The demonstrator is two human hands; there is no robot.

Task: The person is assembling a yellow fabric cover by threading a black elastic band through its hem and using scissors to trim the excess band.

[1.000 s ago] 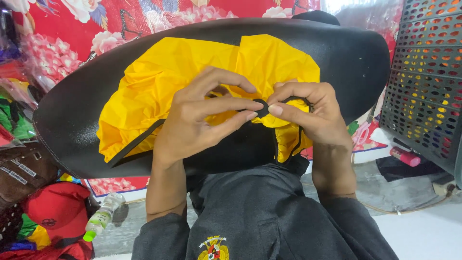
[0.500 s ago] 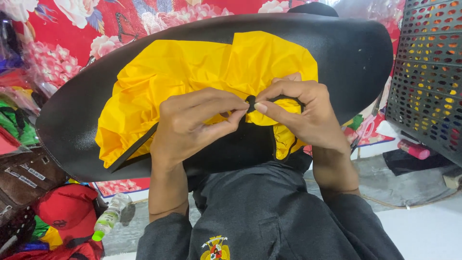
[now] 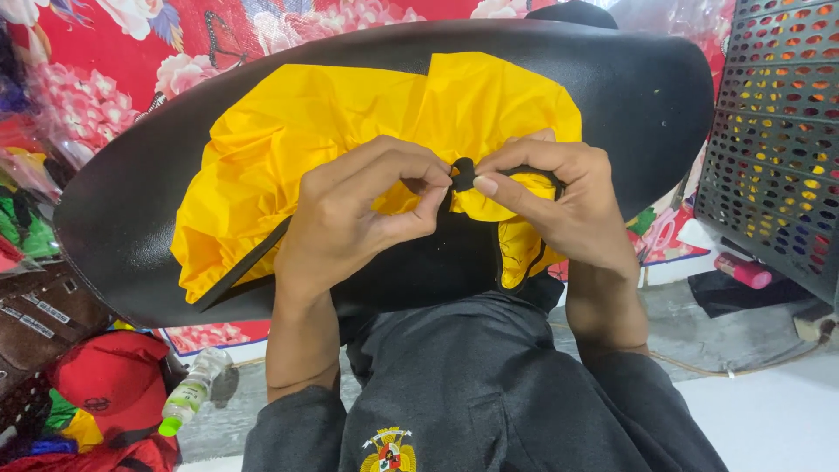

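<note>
While pinching one black cord knot (image 3: 463,173): two hands, left hand (image 3: 354,218) and right hand (image 3: 559,205), over one yellow lining (image 3: 306,131).

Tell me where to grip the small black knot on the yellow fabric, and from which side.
Pinch the black knot itself from both sides, as the left hand and right hand do: it stands proud of the gathered yellow fabric, so fingertips likely close on it best from left and right.

Cluttered home workshop: floral cloth (image 3: 105,52), perforated crate (image 3: 778,131), piled bags (image 3: 96,393).
</note>
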